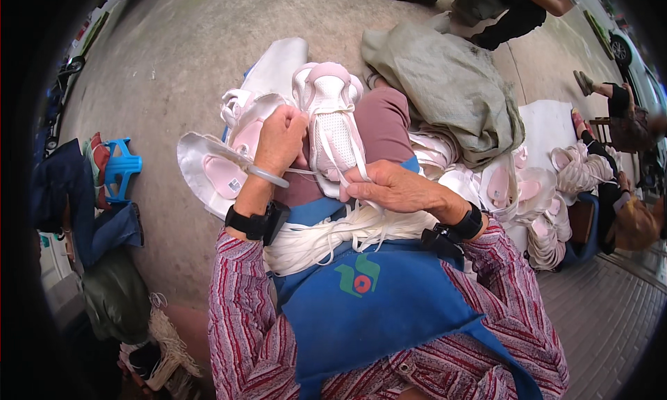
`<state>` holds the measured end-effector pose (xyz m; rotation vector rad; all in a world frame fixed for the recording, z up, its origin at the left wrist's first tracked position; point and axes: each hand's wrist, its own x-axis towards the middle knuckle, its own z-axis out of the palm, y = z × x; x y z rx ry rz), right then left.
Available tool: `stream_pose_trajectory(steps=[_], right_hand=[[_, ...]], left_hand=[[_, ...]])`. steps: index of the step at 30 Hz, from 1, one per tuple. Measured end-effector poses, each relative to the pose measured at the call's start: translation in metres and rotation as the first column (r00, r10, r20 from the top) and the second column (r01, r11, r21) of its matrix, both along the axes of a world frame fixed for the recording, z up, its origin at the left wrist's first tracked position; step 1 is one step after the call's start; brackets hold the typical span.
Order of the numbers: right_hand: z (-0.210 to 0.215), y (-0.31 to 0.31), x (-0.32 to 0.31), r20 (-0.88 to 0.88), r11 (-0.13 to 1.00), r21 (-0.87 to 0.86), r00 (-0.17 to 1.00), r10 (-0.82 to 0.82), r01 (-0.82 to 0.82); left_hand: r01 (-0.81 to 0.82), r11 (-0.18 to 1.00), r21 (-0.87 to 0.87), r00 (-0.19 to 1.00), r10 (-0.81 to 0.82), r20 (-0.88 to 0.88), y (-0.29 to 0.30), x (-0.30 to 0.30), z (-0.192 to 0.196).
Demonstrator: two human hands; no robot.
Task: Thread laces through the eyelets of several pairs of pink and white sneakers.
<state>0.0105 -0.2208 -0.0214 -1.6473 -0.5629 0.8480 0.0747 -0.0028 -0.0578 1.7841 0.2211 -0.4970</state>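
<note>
While shoe [332,125] rests on lap, toe pointing away, long axis running outward from body: left hand [280,139] closed around its side, right hand [389,186] pinching white lace [351,165] at near end. Lace bundle [333,237] lies just below hands.
</note>
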Motion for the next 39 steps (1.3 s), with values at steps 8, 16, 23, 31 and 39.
stream_pose_trajectory(steps=[8,16,23,31,39], right_hand=[[-0.023,0.038,-0.014,0.258,0.996,-0.094,0.966,0.018,0.007],[0.004,-0.015,0.036,0.451,0.873,-0.125,0.811,-0.373,0.471],[-0.040,-0.013,0.076,0.801,0.878,-0.222,0.593,-0.084,0.423],[-0.039,-0.016,0.082,0.840,0.891,-0.311,0.534,0.096,0.330],[-0.036,-0.004,0.076,0.885,0.862,-0.160,0.457,-0.090,0.480]], left_hand=[[-0.200,0.740,-0.642,0.890,-0.136,-0.434,-0.024,-0.040,0.010],[-0.279,0.656,-0.701,0.909,-0.055,-0.413,-0.018,-0.043,-0.004],[-0.277,0.680,-0.679,0.908,-0.046,-0.416,-0.020,-0.050,-0.001],[-0.270,0.704,-0.657,0.900,-0.058,-0.433,-0.017,-0.052,-0.001],[-0.247,0.708,-0.662,0.902,-0.082,-0.424,-0.011,-0.048,-0.001]])
